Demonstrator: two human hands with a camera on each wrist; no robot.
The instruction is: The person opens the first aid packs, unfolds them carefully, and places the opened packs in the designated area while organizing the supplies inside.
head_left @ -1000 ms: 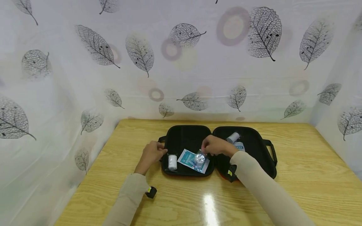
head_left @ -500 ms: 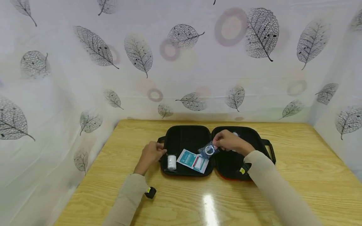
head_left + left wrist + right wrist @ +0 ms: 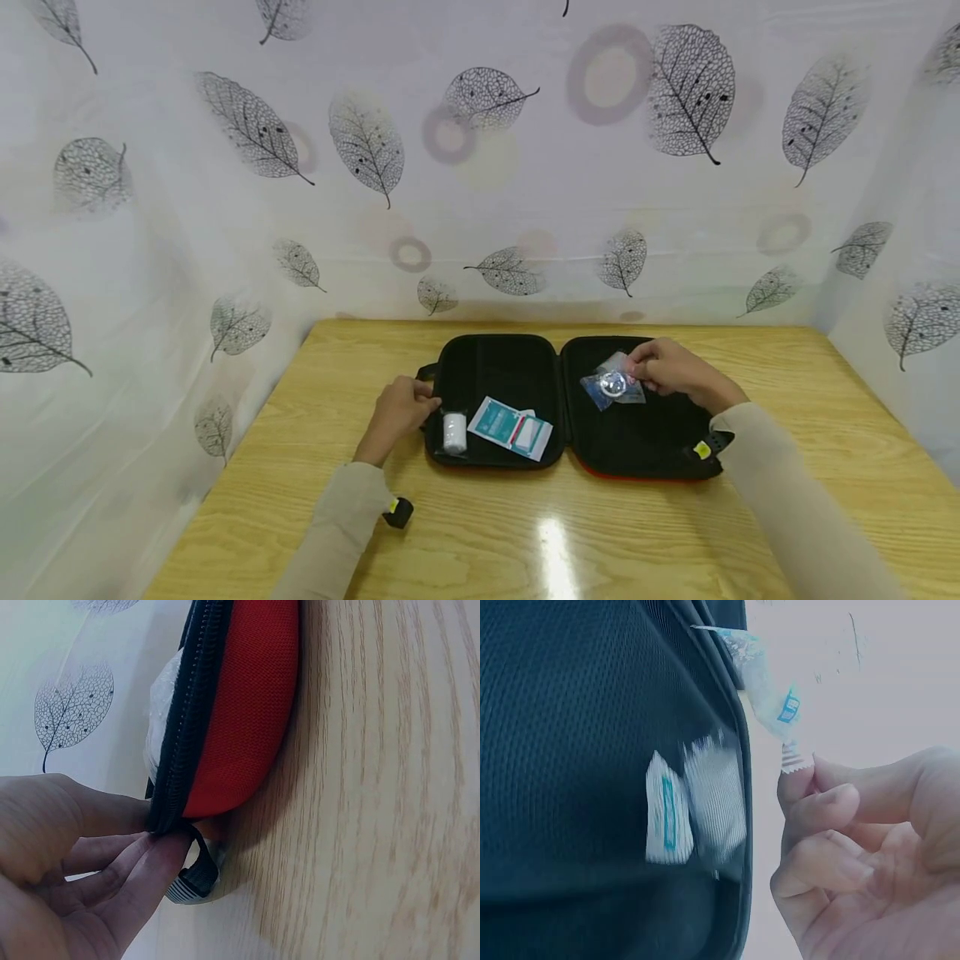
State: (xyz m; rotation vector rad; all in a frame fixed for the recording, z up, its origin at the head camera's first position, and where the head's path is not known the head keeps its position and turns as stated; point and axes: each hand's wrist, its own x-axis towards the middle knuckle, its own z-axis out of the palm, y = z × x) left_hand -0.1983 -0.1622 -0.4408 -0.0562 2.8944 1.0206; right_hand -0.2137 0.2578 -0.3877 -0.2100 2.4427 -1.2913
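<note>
A zippered case (image 3: pixel 622 433), black inside and red outside, lies unfolded on the table. My left hand (image 3: pixel 397 417) pinches its left rim between thumb and fingers, beside the carry strap (image 3: pixel 196 877). My right hand (image 3: pixel 675 372) holds a clear plastic packet (image 3: pixel 611 385) by its crimped end, over the right half; a white ring-shaped roll shows inside. Under it in the right wrist view lie a white-and-teal sachet (image 3: pixel 667 814) and a ribbed white packet (image 3: pixel 718 799). The left half holds a wrapped white bandage roll (image 3: pixel 454 433) and teal-and-white flat packets (image 3: pixel 498 423).
The wooden table (image 3: pixel 480 533) extends around the case on all sides. Behind it hangs a white curtain (image 3: pixel 525 183) printed with leaves, which also closes off both sides.
My right hand has carried the clear packet from the left half of the case rightward to above the right half. My left hand stays on the left rim.
</note>
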